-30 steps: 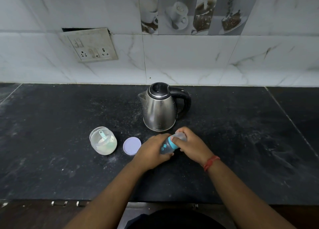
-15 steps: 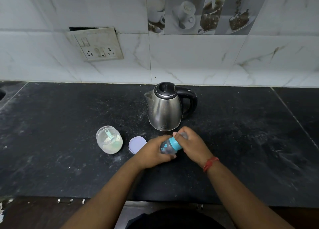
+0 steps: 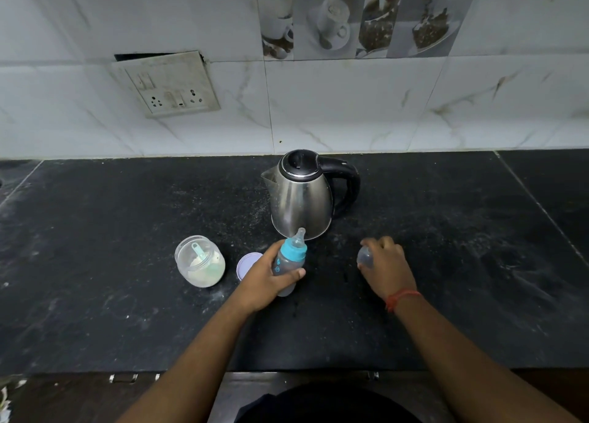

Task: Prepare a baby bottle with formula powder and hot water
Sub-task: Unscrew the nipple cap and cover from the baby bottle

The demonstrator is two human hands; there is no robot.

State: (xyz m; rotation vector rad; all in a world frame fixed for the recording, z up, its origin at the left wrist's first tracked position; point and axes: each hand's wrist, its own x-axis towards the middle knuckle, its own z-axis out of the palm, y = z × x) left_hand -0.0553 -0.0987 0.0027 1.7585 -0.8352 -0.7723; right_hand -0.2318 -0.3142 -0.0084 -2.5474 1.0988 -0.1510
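My left hand [image 3: 266, 279] grips a clear baby bottle [image 3: 288, 263] with a teal collar and an exposed teat, held upright on the black counter in front of the kettle. My right hand [image 3: 387, 268] is off to the right, low over the counter, closed around the bottle's clear cap [image 3: 365, 257]. A steel kettle [image 3: 301, 196] with a black lid and handle stands just behind the bottle. To the left sits an open clear jar of formula powder [image 3: 200, 261] with a pale green scoop inside. Its lilac lid [image 3: 247, 265] lies flat beside my left hand.
The black stone counter [image 3: 462, 263] is dusted with white powder and runs wide on both sides. A tiled wall with a loose socket plate [image 3: 169, 84] rises behind. The counter's front edge lies near my forearms.
Both hands were together on the capped bottle. Now the cap is off; my right hand has carried it to the right while my left hand stands the bottle upright.
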